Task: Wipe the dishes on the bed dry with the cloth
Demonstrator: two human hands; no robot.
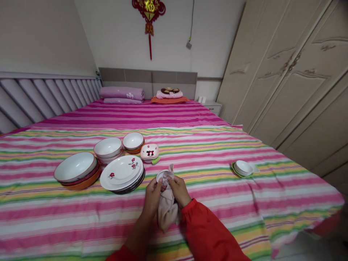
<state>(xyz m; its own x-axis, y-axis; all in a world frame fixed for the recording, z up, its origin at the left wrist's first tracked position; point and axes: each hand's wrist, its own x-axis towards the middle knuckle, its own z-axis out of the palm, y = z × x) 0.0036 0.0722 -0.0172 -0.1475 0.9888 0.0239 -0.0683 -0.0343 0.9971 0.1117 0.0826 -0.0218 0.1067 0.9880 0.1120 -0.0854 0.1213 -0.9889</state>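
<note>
My left hand point(152, 192) grips a small white dish point(161, 175) by its rim, just above the striped bedspread. Bunched in my right hand point(178, 189) is a beige cloth point(167, 208), pressed against the dish and hanging below it. Fingers and cloth hide most of the dish. Left of my hands sits a stack of plates point(122, 170), the top one white with red flowers. A small square dish point(149, 150) with a cartoon figure tops a little stack just beyond. To the right, a stack of small white dishes point(243, 167) rests on a green leaf-shaped dish.
Stacked bowls stand at the left: a wide one point(76, 166), a medium one point(108, 146) and a smaller one point(133, 140). Folded bedding point(122, 93) lies by the headboard point(174, 79). A bed rail point(49, 96) runs along the left; a wardrobe point(288, 72) stands right.
</note>
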